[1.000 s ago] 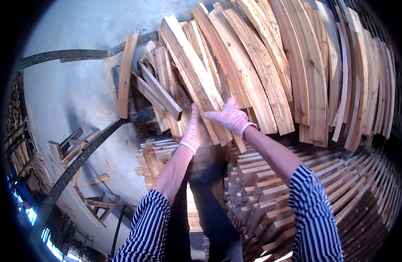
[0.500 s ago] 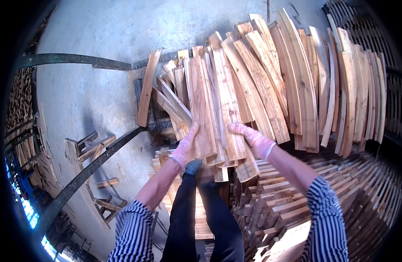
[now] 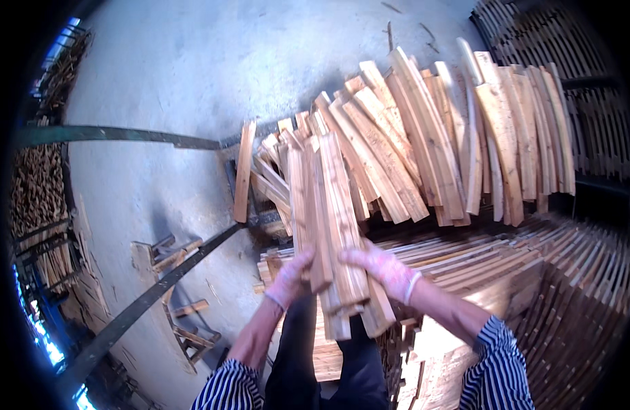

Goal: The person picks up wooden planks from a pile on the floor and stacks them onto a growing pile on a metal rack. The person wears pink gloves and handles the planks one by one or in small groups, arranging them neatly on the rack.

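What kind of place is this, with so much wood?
It's probably a sawmill or timber workshop. You can see a bundle of cut boards in the person's hands, a long row of loose planks and stacked wooden strips.

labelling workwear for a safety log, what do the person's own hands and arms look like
The left hand and right hand wear matching mottled pink-and-white gloves ending at the wrist. The sleeves have narrow dark-blue and white stripes, leaving the lower forearms uncovered.
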`<act>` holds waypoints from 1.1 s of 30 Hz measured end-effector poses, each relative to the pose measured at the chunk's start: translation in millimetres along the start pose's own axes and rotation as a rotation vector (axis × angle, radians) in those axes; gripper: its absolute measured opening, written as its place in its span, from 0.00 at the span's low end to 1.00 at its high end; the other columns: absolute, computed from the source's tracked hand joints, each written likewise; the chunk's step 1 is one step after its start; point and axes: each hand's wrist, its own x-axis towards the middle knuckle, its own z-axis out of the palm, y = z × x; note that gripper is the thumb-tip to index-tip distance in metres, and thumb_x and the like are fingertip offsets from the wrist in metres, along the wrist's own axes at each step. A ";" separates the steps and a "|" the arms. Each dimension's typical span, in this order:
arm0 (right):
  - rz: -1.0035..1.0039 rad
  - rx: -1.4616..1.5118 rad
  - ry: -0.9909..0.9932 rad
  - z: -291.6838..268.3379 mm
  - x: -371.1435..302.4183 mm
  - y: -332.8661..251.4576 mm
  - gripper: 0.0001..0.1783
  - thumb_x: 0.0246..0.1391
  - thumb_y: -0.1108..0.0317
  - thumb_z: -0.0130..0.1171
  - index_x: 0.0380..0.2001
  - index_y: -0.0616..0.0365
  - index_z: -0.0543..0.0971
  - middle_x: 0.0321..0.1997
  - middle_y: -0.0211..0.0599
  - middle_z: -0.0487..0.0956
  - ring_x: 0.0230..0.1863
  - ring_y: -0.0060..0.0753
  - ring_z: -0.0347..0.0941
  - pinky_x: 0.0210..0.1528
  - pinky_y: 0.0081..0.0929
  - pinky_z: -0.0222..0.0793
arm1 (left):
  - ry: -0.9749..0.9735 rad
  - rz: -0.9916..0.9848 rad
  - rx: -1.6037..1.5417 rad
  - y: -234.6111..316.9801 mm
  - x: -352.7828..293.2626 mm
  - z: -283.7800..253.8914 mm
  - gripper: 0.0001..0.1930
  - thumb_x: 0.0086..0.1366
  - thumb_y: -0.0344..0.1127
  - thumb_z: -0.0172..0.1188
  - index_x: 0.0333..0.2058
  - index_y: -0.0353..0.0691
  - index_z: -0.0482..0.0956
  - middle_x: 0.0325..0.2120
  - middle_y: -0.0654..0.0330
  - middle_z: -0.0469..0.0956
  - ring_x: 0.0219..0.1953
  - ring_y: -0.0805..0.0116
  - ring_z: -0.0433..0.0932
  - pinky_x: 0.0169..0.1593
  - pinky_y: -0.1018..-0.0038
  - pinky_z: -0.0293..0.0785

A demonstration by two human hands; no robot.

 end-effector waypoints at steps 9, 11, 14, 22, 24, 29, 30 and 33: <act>-0.070 -0.624 -0.033 20.6 -249.5 65.4 0.63 0.48 0.49 0.75 0.75 0.62 0.47 0.66 0.56 0.72 0.67 0.44 0.69 0.70 0.33 0.64 | -0.114 0.114 -0.072 -25.0 -137.2 40.2 0.40 0.67 0.59 0.63 0.67 0.37 0.64 0.62 0.51 0.72 0.63 0.56 0.72 0.66 0.56 0.70; -0.119 -0.779 0.112 31.4 -278.8 64.5 0.64 0.48 0.49 0.75 0.75 0.63 0.47 0.67 0.58 0.71 0.68 0.46 0.68 0.70 0.33 0.63 | -0.096 0.264 0.097 -18.5 -116.7 62.7 0.39 0.68 0.59 0.62 0.67 0.36 0.64 0.62 0.50 0.72 0.63 0.55 0.71 0.67 0.56 0.69; -0.253 -0.632 0.318 44.1 -315.1 77.6 0.63 0.48 0.50 0.76 0.75 0.63 0.47 0.67 0.59 0.70 0.69 0.47 0.67 0.71 0.34 0.63 | -0.271 0.297 0.107 8.4 -147.0 156.0 0.40 0.65 0.58 0.65 0.65 0.35 0.66 0.59 0.51 0.73 0.61 0.55 0.72 0.65 0.58 0.70; -0.921 -0.487 0.774 23.0 -433.5 124.9 0.61 0.42 0.52 0.79 0.73 0.57 0.54 0.62 0.54 0.74 0.66 0.48 0.71 0.68 0.37 0.67 | -0.655 0.406 0.355 9.4 -156.4 318.9 0.24 0.66 0.45 0.59 0.56 0.38 0.75 0.51 0.58 0.77 0.54 0.62 0.76 0.62 0.62 0.73; -0.862 -0.498 0.938 29.6 -481.5 79.1 0.59 0.39 0.46 0.79 0.69 0.56 0.58 0.57 0.54 0.78 0.60 0.52 0.76 0.62 0.39 0.71 | -0.661 0.617 0.481 25.2 -144.6 363.2 0.20 0.70 0.45 0.53 0.54 0.40 0.78 0.48 0.59 0.79 0.50 0.65 0.78 0.57 0.65 0.75; -0.977 -0.360 1.338 -6.3 -512.5 81.0 0.60 0.33 0.40 0.80 0.66 0.50 0.61 0.52 0.53 0.80 0.55 0.51 0.79 0.58 0.42 0.73 | -0.954 0.958 1.105 -29.2 -178.7 469.8 0.12 0.68 0.41 0.58 0.45 0.44 0.82 0.39 0.62 0.82 0.42 0.66 0.80 0.46 0.69 0.78; -1.091 -0.313 1.348 -17.9 -518.2 92.4 0.60 0.33 0.42 0.81 0.66 0.50 0.61 0.53 0.51 0.79 0.56 0.48 0.78 0.59 0.41 0.73 | -1.017 1.062 1.229 -47.1 -183.5 481.1 0.10 0.67 0.40 0.59 0.43 0.45 0.83 0.38 0.63 0.82 0.41 0.66 0.81 0.43 0.69 0.78; -1.268 -0.157 1.388 -40.6 -541.5 112.2 0.58 0.34 0.48 0.83 0.66 0.50 0.62 0.56 0.47 0.77 0.59 0.41 0.75 0.61 0.37 0.72 | -1.180 1.394 1.486 -98.4 -205.1 494.0 0.06 0.66 0.38 0.62 0.38 0.48 0.85 0.32 0.64 0.83 0.36 0.66 0.82 0.37 0.71 0.80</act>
